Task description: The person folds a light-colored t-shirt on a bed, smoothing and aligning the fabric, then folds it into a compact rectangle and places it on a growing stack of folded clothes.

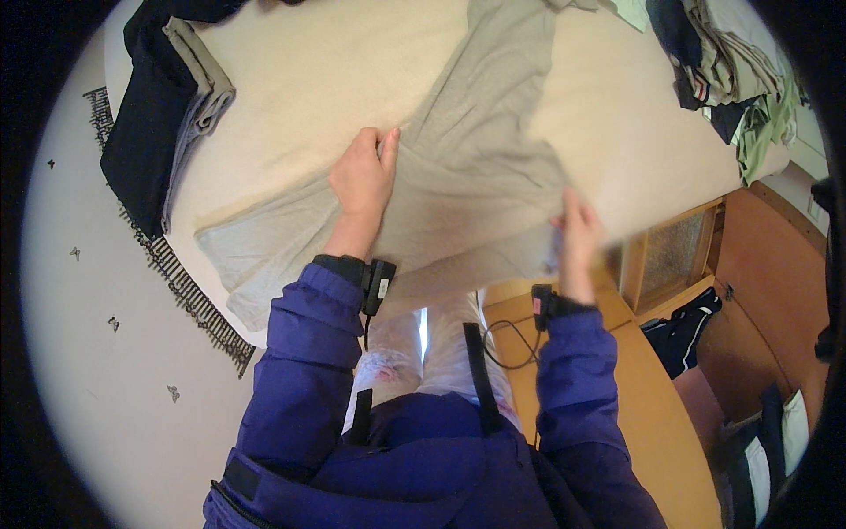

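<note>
A thin grey-beige garment (462,192), loosely spread and creased, lies partly on the cream-covered bed (297,79) and hangs over its near edge. My left hand (363,175) pinches its cloth near the middle, thumb and fingers together. At the garment's right edge, my right hand (579,228), somewhat blurred, grips the cloth. One part of the garment stretches to the lower left, and another runs up to the top of the view. Whether it is a shirt or trousers, I cannot tell.
Folded dark and grey clothes (158,119) lie at the bed's left edge, beside a fringed border (192,304). A pile of mixed clothes (727,73) is at the upper right. Below the bed's right side are a wooden cabinet (671,258) and dark clothing (684,330). A cable (509,367) hangs near my right wrist.
</note>
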Tool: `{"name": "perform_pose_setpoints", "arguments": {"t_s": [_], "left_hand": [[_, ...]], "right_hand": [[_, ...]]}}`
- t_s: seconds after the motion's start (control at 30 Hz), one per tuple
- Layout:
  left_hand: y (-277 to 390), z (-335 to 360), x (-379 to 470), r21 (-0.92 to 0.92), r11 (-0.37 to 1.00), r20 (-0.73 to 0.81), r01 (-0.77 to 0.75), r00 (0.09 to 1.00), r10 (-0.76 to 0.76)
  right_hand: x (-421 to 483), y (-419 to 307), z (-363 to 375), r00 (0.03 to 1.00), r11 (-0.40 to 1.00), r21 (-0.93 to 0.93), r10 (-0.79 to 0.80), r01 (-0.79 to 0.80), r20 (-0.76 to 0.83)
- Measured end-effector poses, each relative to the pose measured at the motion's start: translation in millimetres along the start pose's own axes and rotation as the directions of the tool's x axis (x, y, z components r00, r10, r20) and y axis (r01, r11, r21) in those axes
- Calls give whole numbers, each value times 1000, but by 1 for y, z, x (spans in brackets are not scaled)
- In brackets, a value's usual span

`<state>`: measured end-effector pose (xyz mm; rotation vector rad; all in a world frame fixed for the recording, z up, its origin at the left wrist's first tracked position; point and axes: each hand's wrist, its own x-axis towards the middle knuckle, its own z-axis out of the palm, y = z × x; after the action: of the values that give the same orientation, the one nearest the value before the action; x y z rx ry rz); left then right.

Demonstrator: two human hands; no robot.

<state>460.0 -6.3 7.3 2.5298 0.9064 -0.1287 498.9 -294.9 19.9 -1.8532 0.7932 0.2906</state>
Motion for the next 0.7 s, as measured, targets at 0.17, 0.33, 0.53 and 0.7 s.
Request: {"name": "perform_pose_setpoints", "arguments": {"t_s": [0.17, 0.33, 0.53, 0.7], "left_hand": [[-16, -5, -55, 102, 838, -199, -536, 815, 545], [-43, -1, -128, 210, 777, 8, -594, 796, 606], [-92, -14, -156, -42, 938, 110, -345, 931, 348], [-188, -42, -179, 282, 948, 245, -144, 967, 74]], "right_hand": [[-6, 9, -7, 1000, 1000, 4, -27, 27, -7], [-36, 9, -5, 866, 891, -205, -445, 404, -228], [-125, 20, 88, 397, 294, -269, -620, 917, 677], [-154, 32, 156, 234, 21, -252, -451, 967, 861]]}}
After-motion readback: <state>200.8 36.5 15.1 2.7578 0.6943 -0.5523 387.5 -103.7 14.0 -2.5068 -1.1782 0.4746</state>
